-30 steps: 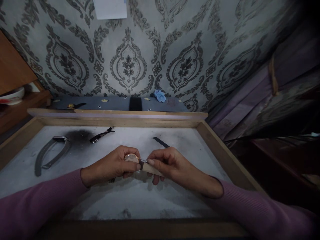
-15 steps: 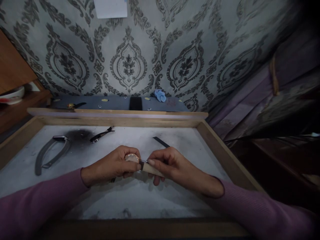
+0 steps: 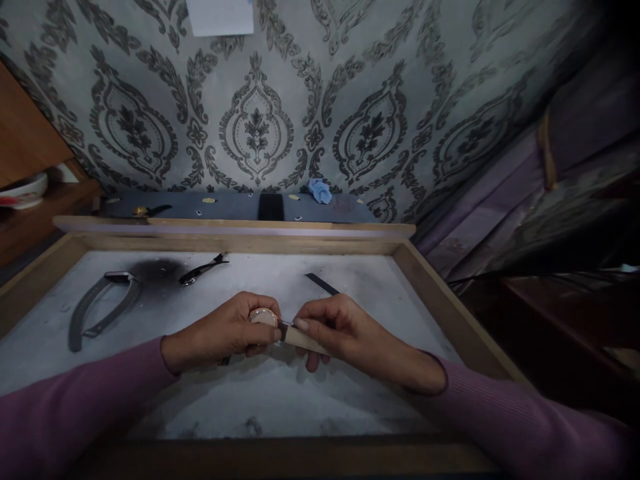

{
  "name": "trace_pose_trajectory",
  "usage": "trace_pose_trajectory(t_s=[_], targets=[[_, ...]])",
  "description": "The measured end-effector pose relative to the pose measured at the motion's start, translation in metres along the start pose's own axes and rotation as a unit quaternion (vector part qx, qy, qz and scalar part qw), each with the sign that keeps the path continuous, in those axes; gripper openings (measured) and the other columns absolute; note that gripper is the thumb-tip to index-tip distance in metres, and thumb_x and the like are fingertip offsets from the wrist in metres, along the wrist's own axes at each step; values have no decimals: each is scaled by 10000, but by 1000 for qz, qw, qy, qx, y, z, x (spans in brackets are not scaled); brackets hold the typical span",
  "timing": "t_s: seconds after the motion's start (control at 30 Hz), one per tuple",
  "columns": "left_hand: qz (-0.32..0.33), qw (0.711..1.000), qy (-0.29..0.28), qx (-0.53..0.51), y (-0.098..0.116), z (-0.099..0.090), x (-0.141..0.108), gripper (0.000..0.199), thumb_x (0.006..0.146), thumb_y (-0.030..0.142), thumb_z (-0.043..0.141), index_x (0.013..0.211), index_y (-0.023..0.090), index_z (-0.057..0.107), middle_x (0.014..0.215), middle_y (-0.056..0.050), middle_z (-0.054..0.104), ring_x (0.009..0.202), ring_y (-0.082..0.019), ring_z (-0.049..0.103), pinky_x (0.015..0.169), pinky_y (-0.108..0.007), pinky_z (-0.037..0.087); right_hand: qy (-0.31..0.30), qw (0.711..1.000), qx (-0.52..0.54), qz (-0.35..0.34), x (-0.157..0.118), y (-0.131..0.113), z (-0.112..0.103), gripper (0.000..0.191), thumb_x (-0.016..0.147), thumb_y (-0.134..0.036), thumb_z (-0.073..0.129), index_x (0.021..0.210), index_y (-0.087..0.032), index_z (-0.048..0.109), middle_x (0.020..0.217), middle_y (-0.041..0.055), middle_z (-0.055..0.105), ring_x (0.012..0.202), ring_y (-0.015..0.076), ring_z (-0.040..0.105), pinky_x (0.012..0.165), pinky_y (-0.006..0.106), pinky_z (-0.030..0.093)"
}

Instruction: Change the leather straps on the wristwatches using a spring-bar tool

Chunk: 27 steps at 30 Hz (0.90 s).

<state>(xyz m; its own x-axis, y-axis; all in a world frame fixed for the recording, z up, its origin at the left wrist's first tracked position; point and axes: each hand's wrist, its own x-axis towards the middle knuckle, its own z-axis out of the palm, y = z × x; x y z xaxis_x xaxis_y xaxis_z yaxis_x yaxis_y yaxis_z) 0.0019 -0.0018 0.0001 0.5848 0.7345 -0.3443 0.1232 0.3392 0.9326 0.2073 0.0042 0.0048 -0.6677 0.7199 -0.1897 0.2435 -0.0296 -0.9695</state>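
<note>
Pinching thin silvery metal tool (image 3: pixel 288 323) w/ your R hand (image 3: pixel 340 327), work gently; L hand (image 3: pixel 237 327) grips round gold-rimmed watch (image 3: pixel 263 317).

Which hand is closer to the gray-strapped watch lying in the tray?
Left. The left hand, around the gold-rimmed watch, is to the right of the gray-strapped watch; the right hand is farther right.

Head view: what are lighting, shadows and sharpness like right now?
Head view: dim overall, darkest along the right side; soft shadows near the left hand and right hand on the pale tray floor. Same head view: the round watch is too soft to read; the right sleeve blurs toward the lower right.
</note>
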Motion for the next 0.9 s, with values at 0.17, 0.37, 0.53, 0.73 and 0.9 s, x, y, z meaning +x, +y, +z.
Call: trace_pose_trajectory(t_s=[0.17,0.37,0.53,0.73,0.9], targets=[[-7,1000,-5,9,-2,-1,-1,126,749,244,623,705,170,530,448,96,425,405,-51,300,397,-171,209,-12,1000,6,-2,0,2,1,321,907,-397,516,775,-122,615,562,-18,563,423,66,540,392,168,378],[-5,1000,-5,8,-3,-1,-2,100,749,221,608,709,172,531,460,94,434,406,-52,305,395,-176,204,19,999,-43,-9,0,2,5,258,915,-301,484,755,-130,594,576,-24,544,392,35,404,389,172,318],[-9,1000,2,17,-2,1,-2,96,741,223,602,714,175,524,447,98,423,406,-54,298,393,-176,208,32,995,-85,-30,0,1,7,286,915,-281,459,764,-114,636,559,-21,496,479,69,406,444,202,308],[-10,999,-1,52,-3,1,-4,107,756,253,595,731,175,526,458,95,422,413,-61,314,395,-185,223,32,993,-102,-48,-3,6,11,314,919,-281,445,651,-145,538,552,-37,429,503,74,367,474,225,285],[4,998,-4,60,-3,4,-5,121,775,253,581,710,175,515,473,93,419,420,-59,311,399,-182,226,22,991,-116,-63,-4,6,10,317,919,-260,427,621,-165,475,538,-51,371,489,68,331,468,231,263]])
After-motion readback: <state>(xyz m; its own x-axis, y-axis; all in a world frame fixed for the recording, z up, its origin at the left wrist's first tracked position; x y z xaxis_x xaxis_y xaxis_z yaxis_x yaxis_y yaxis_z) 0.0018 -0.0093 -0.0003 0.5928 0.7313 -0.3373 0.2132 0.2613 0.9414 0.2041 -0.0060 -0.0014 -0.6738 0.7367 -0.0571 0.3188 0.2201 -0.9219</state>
